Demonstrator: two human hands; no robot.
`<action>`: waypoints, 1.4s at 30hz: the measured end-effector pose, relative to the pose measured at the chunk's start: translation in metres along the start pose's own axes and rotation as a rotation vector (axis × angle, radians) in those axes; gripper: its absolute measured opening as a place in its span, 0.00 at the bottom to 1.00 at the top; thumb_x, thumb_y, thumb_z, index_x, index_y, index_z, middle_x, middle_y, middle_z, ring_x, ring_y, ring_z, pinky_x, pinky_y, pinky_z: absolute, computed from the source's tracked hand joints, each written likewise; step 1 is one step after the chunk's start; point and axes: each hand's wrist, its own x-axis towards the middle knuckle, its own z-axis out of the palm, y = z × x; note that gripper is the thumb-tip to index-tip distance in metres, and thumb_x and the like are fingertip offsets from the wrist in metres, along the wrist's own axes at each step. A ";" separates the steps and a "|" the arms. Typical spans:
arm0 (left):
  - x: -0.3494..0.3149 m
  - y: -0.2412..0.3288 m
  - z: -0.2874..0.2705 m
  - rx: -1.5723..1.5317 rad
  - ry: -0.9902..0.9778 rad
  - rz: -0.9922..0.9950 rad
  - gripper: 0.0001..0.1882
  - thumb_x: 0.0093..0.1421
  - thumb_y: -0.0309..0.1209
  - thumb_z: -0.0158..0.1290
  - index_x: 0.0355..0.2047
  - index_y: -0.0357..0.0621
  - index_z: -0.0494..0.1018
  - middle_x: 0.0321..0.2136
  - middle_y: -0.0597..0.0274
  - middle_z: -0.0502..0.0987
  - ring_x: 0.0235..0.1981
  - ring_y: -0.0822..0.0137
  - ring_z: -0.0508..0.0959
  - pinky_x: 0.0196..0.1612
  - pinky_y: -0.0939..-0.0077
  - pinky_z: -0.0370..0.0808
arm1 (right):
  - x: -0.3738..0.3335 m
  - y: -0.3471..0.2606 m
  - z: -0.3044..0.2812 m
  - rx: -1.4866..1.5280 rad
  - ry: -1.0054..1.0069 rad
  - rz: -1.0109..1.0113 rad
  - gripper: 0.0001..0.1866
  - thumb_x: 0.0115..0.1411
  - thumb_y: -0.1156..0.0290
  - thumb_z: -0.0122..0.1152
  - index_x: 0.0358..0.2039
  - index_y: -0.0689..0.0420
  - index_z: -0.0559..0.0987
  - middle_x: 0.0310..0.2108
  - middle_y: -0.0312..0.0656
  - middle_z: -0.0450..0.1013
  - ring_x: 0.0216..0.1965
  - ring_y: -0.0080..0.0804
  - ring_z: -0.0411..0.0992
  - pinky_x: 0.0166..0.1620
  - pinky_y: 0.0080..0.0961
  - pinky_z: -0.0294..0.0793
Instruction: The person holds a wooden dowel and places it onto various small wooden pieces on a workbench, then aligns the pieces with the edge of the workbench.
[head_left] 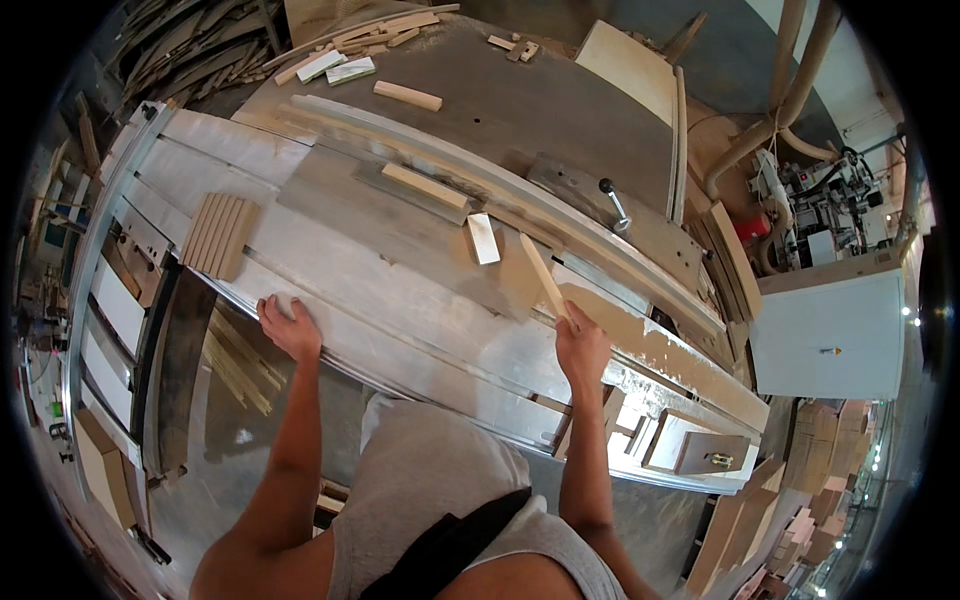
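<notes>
Left hand (290, 328) rested at the near edge of the metal table (400, 310), fingers open and loosely spread. Right hand (583, 345), farther right, was closed around the near end of a narrow wooden stick (543, 276). Bare metal stretched between the hands. Beyond the left hand, a stack of wooden slats (220, 236) sat near the table's left end. Sawdust (600, 312) covered the surface right of the stick.

Stick lay over the table's right half; long axis ran obliquely, free end pointing away and leftward. Whether that end touched the metal: could not tell. Just left of it stood the nearest obstacle, a white-faced block (484, 240), with a wooden strip (425, 186) behind it, farther left. Past these, a long metal fence (400, 142) bounded the working room; a black-knobbed lever (618, 210) rose beyond, to the right.
</notes>
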 end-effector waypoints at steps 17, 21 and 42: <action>-0.001 0.002 -0.001 0.004 -0.007 -0.004 0.27 0.63 0.38 0.56 0.59 0.41 0.69 0.67 0.47 0.62 0.66 0.43 0.62 0.67 0.50 0.61 | 0.015 -0.004 0.018 -0.001 0.032 -0.089 0.19 0.58 0.67 0.66 0.51 0.49 0.84 0.37 0.54 0.81 0.37 0.57 0.79 0.41 0.49 0.79; 0.001 0.006 0.002 0.006 -0.001 -0.005 0.27 0.63 0.38 0.56 0.60 0.41 0.69 0.67 0.47 0.62 0.67 0.43 0.62 0.67 0.49 0.61 | 0.013 0.021 0.026 0.006 0.104 -0.146 0.19 0.58 0.67 0.66 0.52 0.49 0.84 0.38 0.53 0.81 0.38 0.57 0.79 0.41 0.49 0.79; 0.001 0.005 0.000 0.009 -0.009 0.004 0.27 0.63 0.39 0.56 0.60 0.41 0.69 0.67 0.46 0.63 0.66 0.42 0.62 0.67 0.49 0.61 | -0.001 0.023 0.012 -0.033 0.010 0.033 0.20 0.58 0.66 0.67 0.52 0.48 0.84 0.39 0.53 0.81 0.39 0.56 0.80 0.42 0.50 0.79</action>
